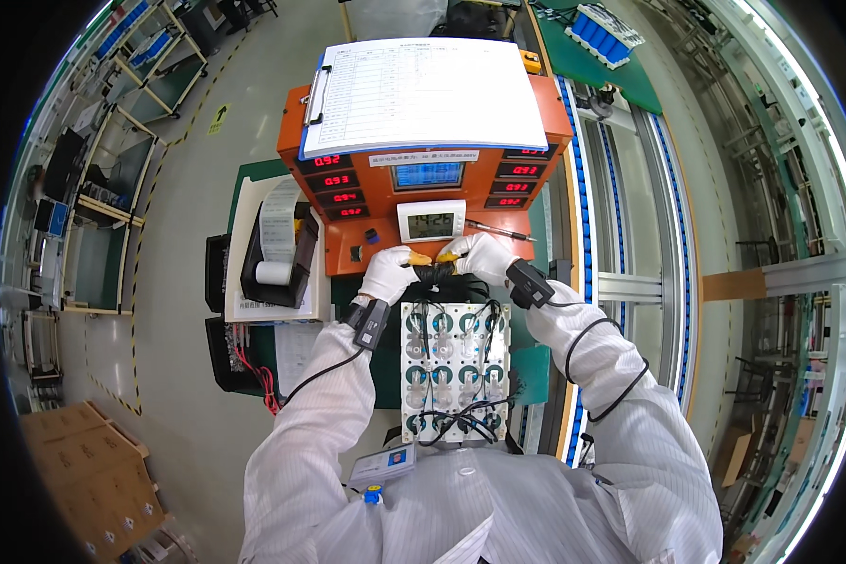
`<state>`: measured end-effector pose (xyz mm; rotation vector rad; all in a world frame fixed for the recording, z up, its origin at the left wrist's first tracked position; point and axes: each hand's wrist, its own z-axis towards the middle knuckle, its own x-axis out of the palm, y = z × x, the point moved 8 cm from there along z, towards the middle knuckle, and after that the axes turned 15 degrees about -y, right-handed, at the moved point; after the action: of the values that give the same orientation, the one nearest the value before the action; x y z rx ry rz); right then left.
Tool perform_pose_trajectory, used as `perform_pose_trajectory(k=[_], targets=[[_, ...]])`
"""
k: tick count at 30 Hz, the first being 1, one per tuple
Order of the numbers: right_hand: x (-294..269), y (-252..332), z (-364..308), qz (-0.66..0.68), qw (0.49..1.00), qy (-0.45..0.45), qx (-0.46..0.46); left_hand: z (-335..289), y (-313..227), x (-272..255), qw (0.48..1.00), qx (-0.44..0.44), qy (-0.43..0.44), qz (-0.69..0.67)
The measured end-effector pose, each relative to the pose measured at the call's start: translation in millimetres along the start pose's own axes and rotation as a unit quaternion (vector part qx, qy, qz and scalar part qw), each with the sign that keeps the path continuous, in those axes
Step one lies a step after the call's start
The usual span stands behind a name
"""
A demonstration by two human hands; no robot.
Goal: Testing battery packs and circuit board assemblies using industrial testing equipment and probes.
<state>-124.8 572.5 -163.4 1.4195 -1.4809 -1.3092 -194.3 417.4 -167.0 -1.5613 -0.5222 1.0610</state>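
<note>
My left hand (388, 275), in a white glove with yellowish fingertips, pinches one side of a bundle of black wires (436, 278). From the other side my right hand (480, 259), gloved the same way, grips the bundle too; the fingertips of both nearly meet. Just below the hands lies a pale rectangular battery module (455, 350) with rows of round cells, and black leads run over its top. Above the hands an orange tester (373, 232) carries red digit displays, a blue screen and a small white digital clock (431, 221). The wire ends are too small to make out.
A clipboard with a printed sheet (423, 99) rests on the tester, and a pen (500, 230) lies on its ledge. To the left stands a black label printer (282, 254) near red leads (259, 374). Conveyor rails (620, 216) run along the right; cartons (94, 479) are stacked lower left.
</note>
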Motion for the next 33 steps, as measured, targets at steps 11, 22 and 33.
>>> perform_pose_trajectory(k=[11, 22, 33], targets=[[-3.1, 39.2, -27.0, -0.095, 0.995, -0.02, -0.012, -8.2, -26.9, -10.8, 0.993, -0.064, -0.022, -0.096], [34.9, 97.7, -85.6, -0.379, 0.909, -0.05, -0.168, -18.7, -42.6, 4.2, 0.993, -0.074, -0.042, 0.087], [40.7, 93.8, -94.8, -0.298, 0.923, -0.12, -0.213, -37.8, -9.9, -0.2, 0.939, -0.225, -0.1, -0.241]])
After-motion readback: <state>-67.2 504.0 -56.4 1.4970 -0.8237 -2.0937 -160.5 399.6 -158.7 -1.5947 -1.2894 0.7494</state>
